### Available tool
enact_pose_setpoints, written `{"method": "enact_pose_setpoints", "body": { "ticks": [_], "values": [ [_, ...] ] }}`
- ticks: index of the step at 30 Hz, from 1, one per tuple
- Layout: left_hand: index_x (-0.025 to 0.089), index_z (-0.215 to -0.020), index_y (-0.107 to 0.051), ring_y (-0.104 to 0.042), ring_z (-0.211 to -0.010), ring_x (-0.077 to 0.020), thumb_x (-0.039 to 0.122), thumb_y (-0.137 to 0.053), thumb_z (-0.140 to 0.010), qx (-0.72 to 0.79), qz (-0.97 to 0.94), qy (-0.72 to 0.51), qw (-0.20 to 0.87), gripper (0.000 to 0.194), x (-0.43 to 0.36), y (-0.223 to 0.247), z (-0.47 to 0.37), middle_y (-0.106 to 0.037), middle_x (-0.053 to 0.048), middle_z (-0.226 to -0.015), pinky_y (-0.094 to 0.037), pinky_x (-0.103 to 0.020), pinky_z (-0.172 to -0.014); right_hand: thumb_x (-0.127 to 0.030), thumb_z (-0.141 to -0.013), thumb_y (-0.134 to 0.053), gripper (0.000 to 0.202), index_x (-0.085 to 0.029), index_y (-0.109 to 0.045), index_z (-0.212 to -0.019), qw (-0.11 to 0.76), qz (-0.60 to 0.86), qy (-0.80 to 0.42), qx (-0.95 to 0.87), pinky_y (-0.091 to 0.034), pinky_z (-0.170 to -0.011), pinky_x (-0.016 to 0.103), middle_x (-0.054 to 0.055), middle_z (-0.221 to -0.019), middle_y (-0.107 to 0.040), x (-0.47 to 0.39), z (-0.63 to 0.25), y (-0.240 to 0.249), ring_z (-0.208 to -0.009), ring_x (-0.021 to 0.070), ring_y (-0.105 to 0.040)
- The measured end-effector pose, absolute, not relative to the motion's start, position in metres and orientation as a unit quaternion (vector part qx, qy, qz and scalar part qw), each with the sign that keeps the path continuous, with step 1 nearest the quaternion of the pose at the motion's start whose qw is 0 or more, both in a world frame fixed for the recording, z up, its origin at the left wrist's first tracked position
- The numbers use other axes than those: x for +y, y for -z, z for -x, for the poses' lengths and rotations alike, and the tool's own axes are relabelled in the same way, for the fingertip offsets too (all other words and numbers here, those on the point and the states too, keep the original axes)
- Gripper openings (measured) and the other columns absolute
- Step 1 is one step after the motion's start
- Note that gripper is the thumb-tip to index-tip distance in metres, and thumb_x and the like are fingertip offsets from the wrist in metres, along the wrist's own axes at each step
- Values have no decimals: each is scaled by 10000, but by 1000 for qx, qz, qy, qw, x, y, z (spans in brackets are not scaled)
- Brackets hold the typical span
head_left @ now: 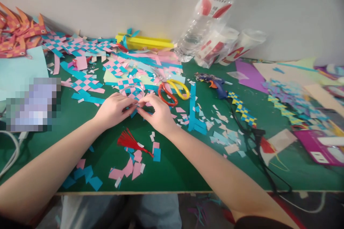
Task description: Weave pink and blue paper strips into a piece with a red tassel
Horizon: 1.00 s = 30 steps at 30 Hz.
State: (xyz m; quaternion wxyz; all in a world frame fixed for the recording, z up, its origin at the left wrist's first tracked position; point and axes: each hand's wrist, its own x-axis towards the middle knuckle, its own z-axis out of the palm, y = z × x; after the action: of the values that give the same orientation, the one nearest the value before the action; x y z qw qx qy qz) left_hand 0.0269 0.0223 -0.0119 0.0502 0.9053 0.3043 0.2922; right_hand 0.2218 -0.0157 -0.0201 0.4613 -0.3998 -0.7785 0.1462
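Observation:
My left hand [115, 109] and my right hand [158, 114] meet at the middle of the green table [215, 171]. Their fingertips pinch together around something small that the fingers mostly hide. Just behind them lies a pink and blue woven paper piece [131, 92], with a clear ring [130, 86] over it. Scissors [174, 91] with red and yellow handles rest behind my right hand. In front of the hands is a red tassel [130, 139], near pink and blue paper scraps [137, 166].
A phone [36, 105] lies at left. A blue glue gun [219, 87] trails a black cable at right. Behind stand a plastic bottle [201, 21] and wrapped cups [217, 44]. Orange woven figures [20, 34] fill the back left; a purple box [319, 146] is far right.

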Motion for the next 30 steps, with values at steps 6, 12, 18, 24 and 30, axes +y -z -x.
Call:
{"method": "enact_pose_setpoints", "body": {
  "ticks": [6, 12, 18, 24, 30],
  "values": [
    [183, -950, -674, -675, -705, -153, 276, -471, -951, 302, -910, -281, 51, 224, 22, 11, -27, -740, -32, -798, -477, -317, -743, -215, -905, -589, 67, -238, -578, -843, 439, 410, -105, -792, -512, -754, 352, -6, -759, -656, -15, -222, 22, -758, 167, -619],
    [186, -946, -663, -674, -702, -153, 244, -471, -934, 299, -908, -287, 53, 202, 21, 9, -28, -736, -19, -781, -458, -315, -729, -225, -904, -606, 67, -231, -598, -838, 434, 406, -99, -798, -489, -746, 341, -21, -732, -681, -13, -223, 23, -710, 158, -620],
    [190, -920, -662, -666, -698, -144, 250, -465, -938, 293, -910, -286, 63, 206, 20, 9, -28, -735, -12, -779, -456, -317, -762, -203, -896, -593, 76, -223, -589, -823, 433, 405, -108, -798, -477, -743, 324, -21, -717, -661, -14, -223, 24, -702, 148, -600],
    [176, -903, -675, -669, -713, -144, 234, -467, -943, 289, -911, -289, 44, 220, 20, 9, -28, -738, -24, -796, -448, -310, -764, -178, -879, -594, 81, -218, -578, -811, 419, 411, -119, -801, -463, -767, 312, -43, -640, -546, -14, -222, 22, -666, 131, -547],
    [170, -899, -663, -663, -703, -145, 229, -446, -952, 283, -915, -287, 34, 231, 19, 8, -28, -725, -19, -773, -445, -303, -762, -169, -903, -571, 122, -211, -575, -789, 427, 386, -108, -811, -423, -715, 287, -58, -614, -463, -13, -224, 18, -614, 112, -478]
  ]
}}
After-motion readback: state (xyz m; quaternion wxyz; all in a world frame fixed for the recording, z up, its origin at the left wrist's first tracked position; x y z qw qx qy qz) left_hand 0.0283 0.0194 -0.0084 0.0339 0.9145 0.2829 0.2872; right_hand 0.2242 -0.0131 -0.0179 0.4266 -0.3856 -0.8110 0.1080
